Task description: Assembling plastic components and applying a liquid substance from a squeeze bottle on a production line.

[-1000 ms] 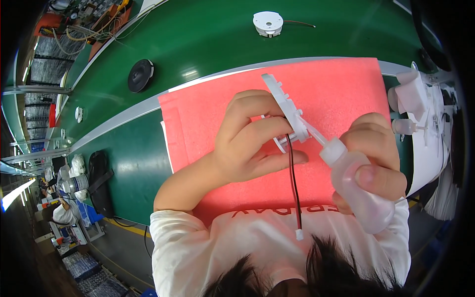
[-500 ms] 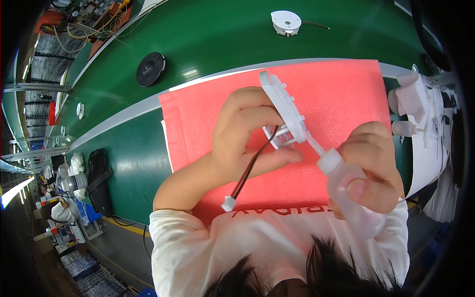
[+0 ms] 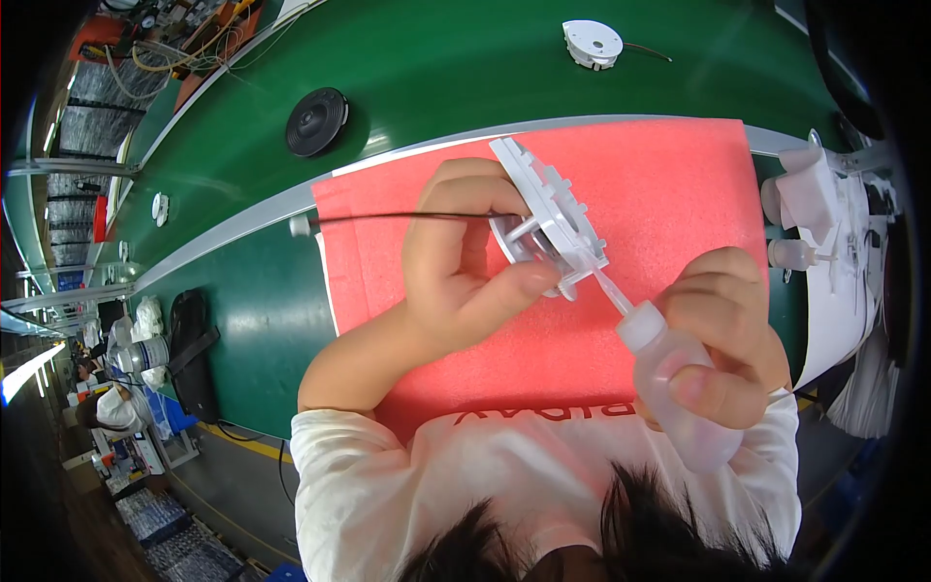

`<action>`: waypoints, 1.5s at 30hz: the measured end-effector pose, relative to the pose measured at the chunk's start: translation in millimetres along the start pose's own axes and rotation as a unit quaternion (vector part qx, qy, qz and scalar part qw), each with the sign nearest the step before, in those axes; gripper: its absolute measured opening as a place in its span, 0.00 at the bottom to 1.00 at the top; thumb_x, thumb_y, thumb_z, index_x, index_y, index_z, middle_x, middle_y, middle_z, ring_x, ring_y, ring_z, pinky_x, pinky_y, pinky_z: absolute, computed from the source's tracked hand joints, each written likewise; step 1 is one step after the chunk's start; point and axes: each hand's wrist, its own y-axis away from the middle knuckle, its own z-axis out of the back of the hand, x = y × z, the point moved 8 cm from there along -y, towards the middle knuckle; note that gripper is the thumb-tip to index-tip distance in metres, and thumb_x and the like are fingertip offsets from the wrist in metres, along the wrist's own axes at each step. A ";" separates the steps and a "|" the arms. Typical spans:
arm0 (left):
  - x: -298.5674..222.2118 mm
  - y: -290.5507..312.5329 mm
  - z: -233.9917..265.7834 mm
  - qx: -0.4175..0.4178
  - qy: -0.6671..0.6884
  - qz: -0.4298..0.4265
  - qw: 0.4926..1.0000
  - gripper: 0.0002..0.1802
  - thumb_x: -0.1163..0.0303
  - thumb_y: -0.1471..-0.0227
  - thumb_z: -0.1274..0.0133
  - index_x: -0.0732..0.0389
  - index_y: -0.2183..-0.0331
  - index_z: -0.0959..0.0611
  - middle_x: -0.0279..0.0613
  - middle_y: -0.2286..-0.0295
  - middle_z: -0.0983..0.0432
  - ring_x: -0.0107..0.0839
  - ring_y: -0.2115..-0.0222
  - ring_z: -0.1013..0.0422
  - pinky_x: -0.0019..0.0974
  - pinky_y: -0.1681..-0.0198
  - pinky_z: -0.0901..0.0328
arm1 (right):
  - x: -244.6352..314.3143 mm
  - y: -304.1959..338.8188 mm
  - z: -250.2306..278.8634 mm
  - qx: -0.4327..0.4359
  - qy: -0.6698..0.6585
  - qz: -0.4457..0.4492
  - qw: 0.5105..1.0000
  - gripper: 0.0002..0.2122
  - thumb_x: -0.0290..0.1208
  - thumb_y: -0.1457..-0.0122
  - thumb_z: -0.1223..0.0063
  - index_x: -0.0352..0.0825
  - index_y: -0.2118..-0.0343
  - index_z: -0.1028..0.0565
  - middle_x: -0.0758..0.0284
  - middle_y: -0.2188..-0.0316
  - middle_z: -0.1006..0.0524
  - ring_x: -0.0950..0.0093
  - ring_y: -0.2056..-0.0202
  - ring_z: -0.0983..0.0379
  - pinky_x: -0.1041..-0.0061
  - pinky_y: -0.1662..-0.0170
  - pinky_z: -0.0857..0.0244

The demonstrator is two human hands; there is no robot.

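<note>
My left hand [image 3: 448, 276] grips a white plastic housing [image 3: 551, 215] by its edge, tilted above the pink foam sheet [image 3: 679, 184]. Small tabs line the housing's outer side. From it a dark cable [image 3: 417, 214] stretches left across the hand, ending in a white connector [image 3: 301, 225]. My right hand [image 3: 725, 335] is wrapped around a translucent squeeze bottle [image 3: 664, 364] with a white cap. The bottle's thin nozzle [image 3: 611, 289] points up and left to the housing's lower end; whether it touches, I cannot tell.
Beyond the foam runs a green conveyor belt [image 3: 456, 78]. It carries a round black part [image 3: 317, 122], a white part with a wire [image 3: 593, 45] and a smaller white part [image 3: 160, 209]. A small dropper bottle [image 3: 792, 254] is at the right. A black case [image 3: 192, 354] lies at the left.
The housing has turned in my left hand, and its cable has swung from hanging down to stretching left. The bottle has shifted slightly left. Parts on the belt have moved right.
</note>
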 end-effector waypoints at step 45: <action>40.0 9.2 -65.0 -0.100 0.569 0.417 0.701 0.30 0.44 0.46 0.73 0.58 0.59 0.29 0.43 0.64 0.28 0.43 0.65 0.28 0.48 0.70 0.28 | -3.7 9.9 34.5 -0.018 -0.003 0.091 0.996 0.15 0.28 0.65 0.45 0.47 0.69 0.29 0.64 0.74 0.30 0.75 0.82 0.37 0.76 0.78 0.48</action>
